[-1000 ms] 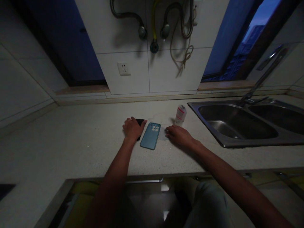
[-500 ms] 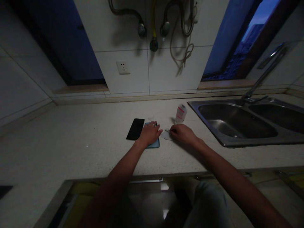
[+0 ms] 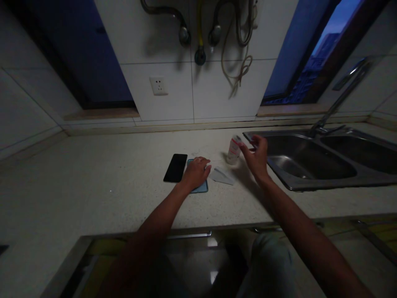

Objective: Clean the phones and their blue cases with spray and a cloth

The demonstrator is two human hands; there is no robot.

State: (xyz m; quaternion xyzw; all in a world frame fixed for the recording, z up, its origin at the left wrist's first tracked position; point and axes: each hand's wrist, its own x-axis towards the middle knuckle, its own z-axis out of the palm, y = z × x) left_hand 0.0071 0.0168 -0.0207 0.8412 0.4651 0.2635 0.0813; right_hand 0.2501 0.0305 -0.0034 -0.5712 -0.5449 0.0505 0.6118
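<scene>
At counter [image 3: 133, 186] | left hand [image 3: 195, 172] spread over case [image 3: 201, 188] | right grip [image 3: 258, 159] parted beside bottle [image 3: 233, 153]

Dim feed, edges stretched
I see dusk light through the window [image 3: 336, 27], floor [image 3: 213, 242] glare, soft shadow by the right hand [image 3: 257, 160].

Bare forearms [image 3: 164, 215], trousers [image 3: 269, 258] (pale, greyish)

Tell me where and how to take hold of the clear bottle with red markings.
Probably around the middle of its body, coming from the right, thumb and fingers on opposite sides: the bottle looks upright and taller than wide, and the right hand is open on that side. Whether they touch is unclear.
</scene>
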